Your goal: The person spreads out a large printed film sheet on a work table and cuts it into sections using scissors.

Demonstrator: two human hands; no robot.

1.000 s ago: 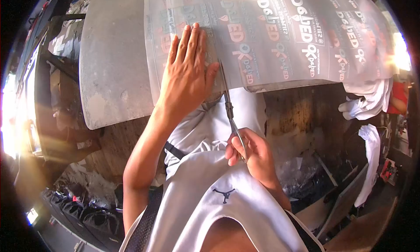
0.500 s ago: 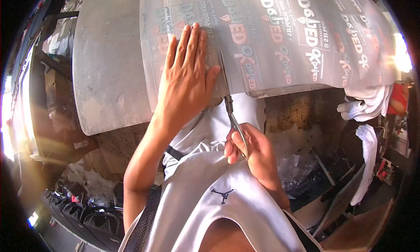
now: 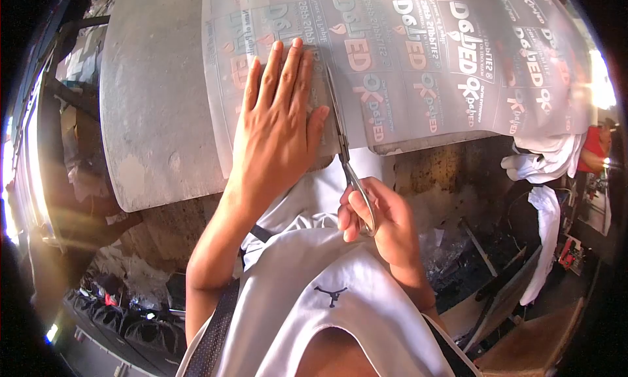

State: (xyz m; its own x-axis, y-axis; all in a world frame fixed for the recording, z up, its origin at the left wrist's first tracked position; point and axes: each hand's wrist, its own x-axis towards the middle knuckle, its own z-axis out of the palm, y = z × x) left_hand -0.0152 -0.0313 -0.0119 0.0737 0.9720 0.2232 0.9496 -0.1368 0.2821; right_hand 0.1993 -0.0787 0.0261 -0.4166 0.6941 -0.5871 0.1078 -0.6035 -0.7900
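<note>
A translucent plastic sheet (image 3: 418,69), printed with rows of lettering, lies over a grey board (image 3: 154,108). My left hand (image 3: 278,118) rests flat on the sheet, fingers stretched upward and thumb out to the right. Just right of that thumb, a pair of scissors (image 3: 345,156) points up along a cut in the sheet. My right hand (image 3: 383,213) grips the scissors by their handles below the board's near edge. The blades look nearly closed, and part of them is hard to tell from the cut line.
White cloth (image 3: 546,158) hangs at the right, with a long white strip (image 3: 544,243) below it. Wooden planks (image 3: 533,338) lean at the lower right. Black bags (image 3: 131,324) sit at the lower left. A red garment (image 3: 592,151) shows at the far right.
The view has shifted slightly. My left hand stays flat on the sheet, and the scissors remain in my right hand along the cut, with little visible change.
</note>
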